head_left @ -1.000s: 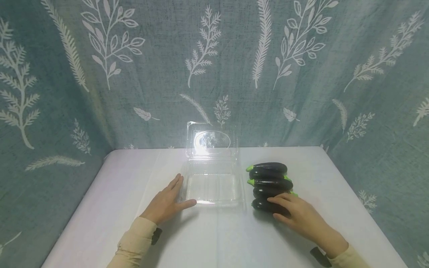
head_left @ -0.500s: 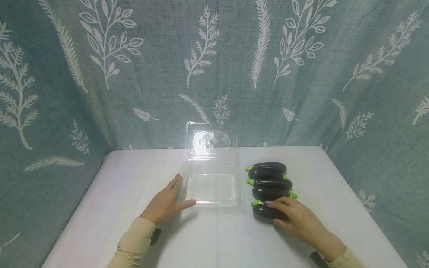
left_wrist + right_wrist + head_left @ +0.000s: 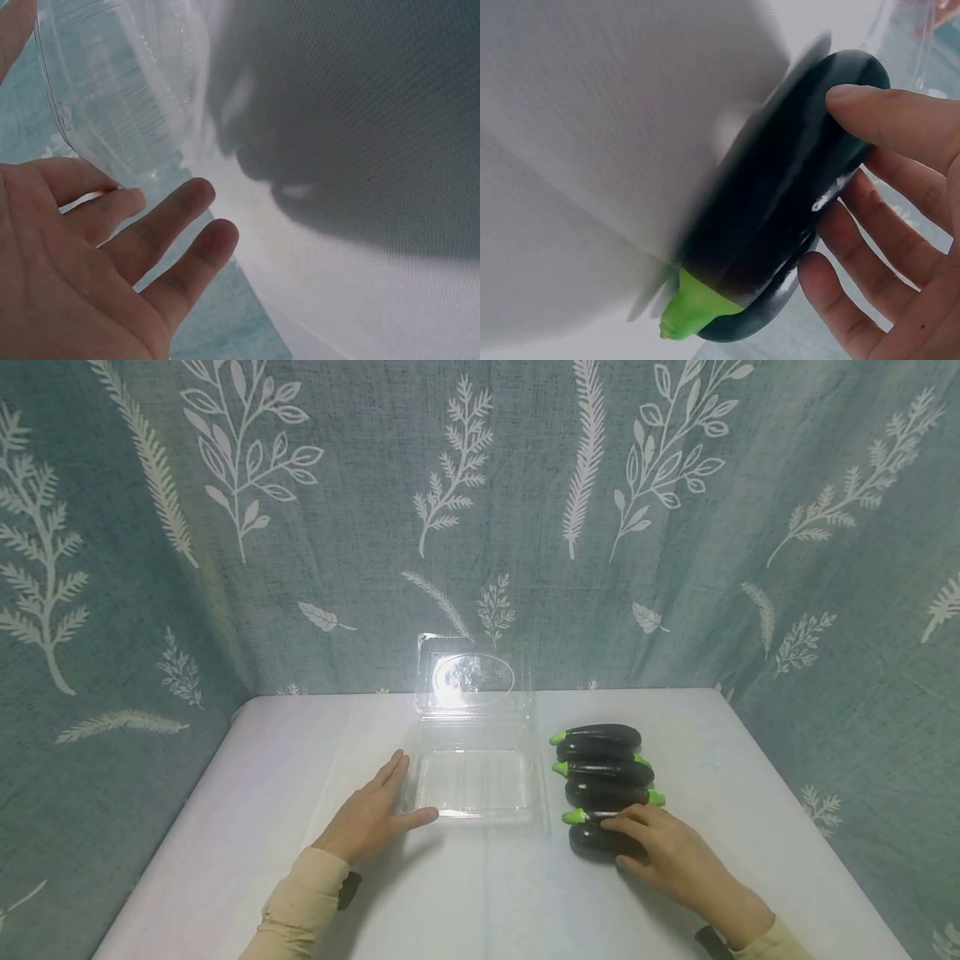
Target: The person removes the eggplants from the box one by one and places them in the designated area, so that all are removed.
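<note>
My left hand (image 3: pixel 375 814) rests at the left side of a clear plastic clamshell box (image 3: pixel 480 815), fingers spread, thumb at its front corner. In the left wrist view the fingers (image 3: pixel 161 221) are loosely bent by the see-through wall (image 3: pixel 105 82). On the right lies a row of several dark purple eggplants (image 3: pixel 609 771) with green stems pointing alternately left and right. My right hand (image 3: pixel 667 852) pinches the nearest eggplant (image 3: pixel 588 841) between thumb and fingers. The right wrist view shows the thumb on the glossy eggplant (image 3: pixel 780 180), its green stem (image 3: pixel 697 304) free of the hand.
Behind the box base stands its raised lid (image 3: pixel 474 677), against a blue-green curtain (image 3: pixel 360 527) with white leaf prints. A white cloth (image 3: pixel 480 893) covers the table. The curtain also closes off both sides.
The right hand has drawn the nearest eggplant a little toward me, away from the row. The green stem of the eggplant behind it has come into view. The left hand stays put.
</note>
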{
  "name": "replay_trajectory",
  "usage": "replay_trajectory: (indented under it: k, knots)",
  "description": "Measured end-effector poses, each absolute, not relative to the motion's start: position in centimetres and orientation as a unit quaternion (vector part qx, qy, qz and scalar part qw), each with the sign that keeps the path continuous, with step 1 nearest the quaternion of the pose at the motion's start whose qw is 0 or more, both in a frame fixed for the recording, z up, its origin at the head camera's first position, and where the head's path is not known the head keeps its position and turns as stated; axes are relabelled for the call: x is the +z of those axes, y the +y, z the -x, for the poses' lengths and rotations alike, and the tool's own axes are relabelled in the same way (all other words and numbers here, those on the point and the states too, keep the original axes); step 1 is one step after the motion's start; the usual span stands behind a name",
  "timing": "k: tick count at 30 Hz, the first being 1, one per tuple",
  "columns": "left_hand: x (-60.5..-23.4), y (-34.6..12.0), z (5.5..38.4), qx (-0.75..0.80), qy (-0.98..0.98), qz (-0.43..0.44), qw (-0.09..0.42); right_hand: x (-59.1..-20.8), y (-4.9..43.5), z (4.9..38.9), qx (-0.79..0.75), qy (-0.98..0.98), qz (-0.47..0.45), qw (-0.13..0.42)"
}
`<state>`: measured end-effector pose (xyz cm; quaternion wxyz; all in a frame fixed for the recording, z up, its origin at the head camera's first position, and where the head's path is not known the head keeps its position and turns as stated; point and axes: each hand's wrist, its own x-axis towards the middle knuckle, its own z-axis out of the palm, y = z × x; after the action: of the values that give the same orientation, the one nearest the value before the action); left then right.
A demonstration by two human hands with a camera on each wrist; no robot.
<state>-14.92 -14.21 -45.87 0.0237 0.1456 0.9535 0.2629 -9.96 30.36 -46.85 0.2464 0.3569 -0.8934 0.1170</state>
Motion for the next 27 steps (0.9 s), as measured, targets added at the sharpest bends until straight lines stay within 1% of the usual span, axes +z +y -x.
replay_trajectory:
  k: [6,11,15,21,24,27]
  knots:
    - [-45.8,-14.2,15.0,0.263,0.953,-0.149,0.022,-46.6,30.5,10.1,0.125,-0.890,-0.357,0.255]
    - [-45.8,-14.2,15.0,0.264,0.953,-0.151,0.022,-45.7,30.6,10.3,0.132,-0.897,-0.338,0.254]
    - [-45.6,-14.2,14.9,0.263,0.953,-0.151,0.024,-44.6,31.1,10.9,0.144,-0.910,-0.299,0.247]
    - [-45.3,-14.1,14.8,0.253,0.955,-0.154,0.019,-43.3,32.6,12.3,0.187,-0.933,-0.215,0.219]
    - [-45.0,-14.2,14.8,0.246,0.956,-0.159,0.011,-43.1,33.4,13.1,0.197,-0.939,-0.177,0.219]
    - [-44.6,-14.4,14.9,0.225,0.960,-0.163,-0.022,-43.0,33.9,13.7,0.197,-0.941,-0.157,0.227]
